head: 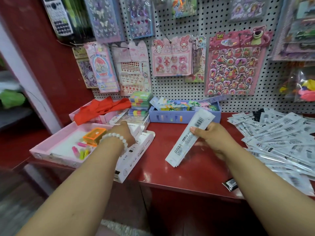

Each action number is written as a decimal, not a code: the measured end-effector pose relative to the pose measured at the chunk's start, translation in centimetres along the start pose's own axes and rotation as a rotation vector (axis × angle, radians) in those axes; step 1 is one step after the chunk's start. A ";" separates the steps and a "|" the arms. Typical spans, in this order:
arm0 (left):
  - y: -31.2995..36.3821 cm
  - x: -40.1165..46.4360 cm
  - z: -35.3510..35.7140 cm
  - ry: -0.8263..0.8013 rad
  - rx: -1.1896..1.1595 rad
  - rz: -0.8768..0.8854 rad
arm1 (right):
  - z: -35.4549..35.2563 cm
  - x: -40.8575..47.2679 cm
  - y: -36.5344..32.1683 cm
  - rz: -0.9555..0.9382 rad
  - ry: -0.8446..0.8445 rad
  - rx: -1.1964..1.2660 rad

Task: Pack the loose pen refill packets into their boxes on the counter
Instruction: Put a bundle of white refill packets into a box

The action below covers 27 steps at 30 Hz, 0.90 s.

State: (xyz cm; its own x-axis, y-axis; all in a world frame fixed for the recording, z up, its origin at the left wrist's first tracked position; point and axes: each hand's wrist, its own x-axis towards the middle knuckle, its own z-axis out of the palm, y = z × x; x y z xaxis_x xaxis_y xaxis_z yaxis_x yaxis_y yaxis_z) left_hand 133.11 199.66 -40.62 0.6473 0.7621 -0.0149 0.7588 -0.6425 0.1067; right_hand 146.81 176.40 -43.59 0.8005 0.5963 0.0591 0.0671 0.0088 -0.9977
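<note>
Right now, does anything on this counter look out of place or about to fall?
Yes. A small black packet lies alone at the counter's front edge, apart from the packet pile. The white box under the left hand overhangs the edge.

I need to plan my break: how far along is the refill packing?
Early, by the look of it. The right hand holds a small stack of refill packets; the left hand rests on the white box, whose contents are hidden. A large pile of loose packets still covers the counter's right side.
</note>
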 end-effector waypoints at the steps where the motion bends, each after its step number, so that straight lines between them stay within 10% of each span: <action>1: 0.1 0.0 -0.5 0.011 -0.019 0.019 | 0.0 -0.1 -0.2 -0.014 -0.001 0.012; 16: 6.7 -1.9 -7.5 0.210 -0.795 0.349 | -3.8 -1.7 -3.5 -0.105 0.110 0.217; 27: 14.2 -6.6 0.8 0.410 -0.654 0.515 | -9.3 -3.5 -10.2 -0.325 0.219 0.486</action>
State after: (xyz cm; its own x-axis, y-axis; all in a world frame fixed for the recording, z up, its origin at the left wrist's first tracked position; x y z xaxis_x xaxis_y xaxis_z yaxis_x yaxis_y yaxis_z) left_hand 139.63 185.43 -39.85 0.7229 0.4439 0.5295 0.1120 -0.8315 0.5442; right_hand 148.88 166.70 -33.34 0.8919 0.3234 0.3162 0.0906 0.5572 -0.8254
